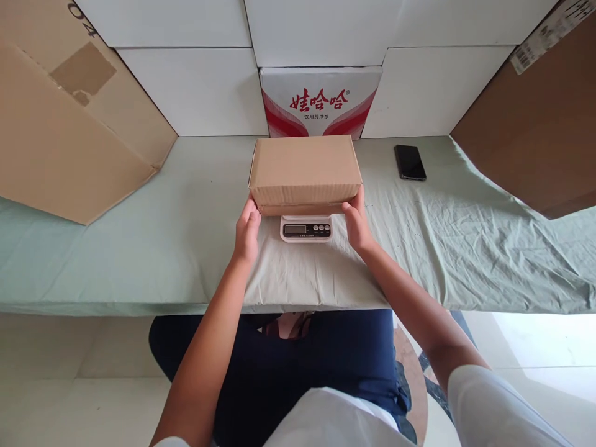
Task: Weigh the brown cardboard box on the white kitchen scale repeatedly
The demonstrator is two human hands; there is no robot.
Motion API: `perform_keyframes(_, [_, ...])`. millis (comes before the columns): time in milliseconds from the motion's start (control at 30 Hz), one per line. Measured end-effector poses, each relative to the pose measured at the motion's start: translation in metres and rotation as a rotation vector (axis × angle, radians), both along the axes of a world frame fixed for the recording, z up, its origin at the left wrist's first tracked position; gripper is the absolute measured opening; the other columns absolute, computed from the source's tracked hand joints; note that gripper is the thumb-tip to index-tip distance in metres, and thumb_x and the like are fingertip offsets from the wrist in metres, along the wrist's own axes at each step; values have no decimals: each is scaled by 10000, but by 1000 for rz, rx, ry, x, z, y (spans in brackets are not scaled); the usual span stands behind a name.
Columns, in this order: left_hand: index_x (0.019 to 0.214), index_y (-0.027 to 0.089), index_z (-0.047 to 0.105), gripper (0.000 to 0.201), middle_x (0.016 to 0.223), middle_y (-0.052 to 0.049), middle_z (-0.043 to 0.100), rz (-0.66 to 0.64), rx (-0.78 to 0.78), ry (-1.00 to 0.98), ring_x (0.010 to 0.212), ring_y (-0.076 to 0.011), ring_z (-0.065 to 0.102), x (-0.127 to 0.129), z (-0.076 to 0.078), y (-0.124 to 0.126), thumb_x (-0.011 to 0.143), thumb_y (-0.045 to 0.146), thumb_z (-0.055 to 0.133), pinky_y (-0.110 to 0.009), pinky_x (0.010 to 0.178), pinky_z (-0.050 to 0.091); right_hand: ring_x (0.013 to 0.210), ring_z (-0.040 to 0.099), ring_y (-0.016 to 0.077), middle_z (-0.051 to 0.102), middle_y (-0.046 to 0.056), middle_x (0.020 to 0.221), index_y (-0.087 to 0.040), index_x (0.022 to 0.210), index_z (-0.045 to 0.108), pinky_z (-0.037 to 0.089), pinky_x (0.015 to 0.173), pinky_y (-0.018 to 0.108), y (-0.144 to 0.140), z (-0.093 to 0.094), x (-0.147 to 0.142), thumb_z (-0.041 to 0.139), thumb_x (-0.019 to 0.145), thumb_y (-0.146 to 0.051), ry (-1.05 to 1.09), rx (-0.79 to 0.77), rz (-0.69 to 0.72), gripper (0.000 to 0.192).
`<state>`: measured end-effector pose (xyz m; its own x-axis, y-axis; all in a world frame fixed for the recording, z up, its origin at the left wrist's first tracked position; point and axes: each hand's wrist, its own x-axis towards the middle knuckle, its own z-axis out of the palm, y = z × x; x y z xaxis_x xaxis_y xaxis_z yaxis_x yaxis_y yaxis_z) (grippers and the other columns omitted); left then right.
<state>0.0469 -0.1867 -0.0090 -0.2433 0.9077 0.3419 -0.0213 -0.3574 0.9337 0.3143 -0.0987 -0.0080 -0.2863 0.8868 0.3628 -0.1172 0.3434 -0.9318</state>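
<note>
A closed brown cardboard box [305,162] is held level over a small white digital scale [306,230]. My left hand [247,230] grips the box at its near left corner, thumb at the front. At the near right corner my right hand [356,218] grips it too, its thumb against the front face. The box hides the scale's platform, so I cannot tell whether it touches it. The scale's dark display and round buttons face me, and no digits can be read.
A black phone [410,162] lies on the green cloth [186,236] to the right. Behind stands a white and red carton [321,93] against white panels. Large cardboard sheets stand at the left [69,136] and right [535,130]. The table's front edge runs close to my lap.
</note>
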Motion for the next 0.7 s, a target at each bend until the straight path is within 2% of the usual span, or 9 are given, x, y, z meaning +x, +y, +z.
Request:
perform_keyframes(167, [1636,272,612,822,1768,-161,561,-16,4,44,1731,-368,426,-2,-1,0,1041,836,544,-506,1418,370,1796,262,350,343,-29,1880,-475,1759,212,225,1525,641,1,-3,-1,616,934,-753,22,2,-14,959])
perform_keyframes(433, [1642,285,631,862,1790,-139,544,-6,-5,41,1766,-386,351,-3,-1,1,1003,862,581,-516,1447,321,1758,320,342,432,0,1816,-440,1700,338,276,1514,590,-5,5,-3,645,889,-778,28,-31,-61,931])
perform_keyframes(700, [1699,271,572,895,1837,-142,477,-1,-17,67,1780,-366,317,-6,-3,1,1020,854,568,-494,1463,287,1806,251,331,358,-29,1868,-457,1707,321,234,1523,592,-1,-1,-2,615,899,-811,13,-16,-52,930])
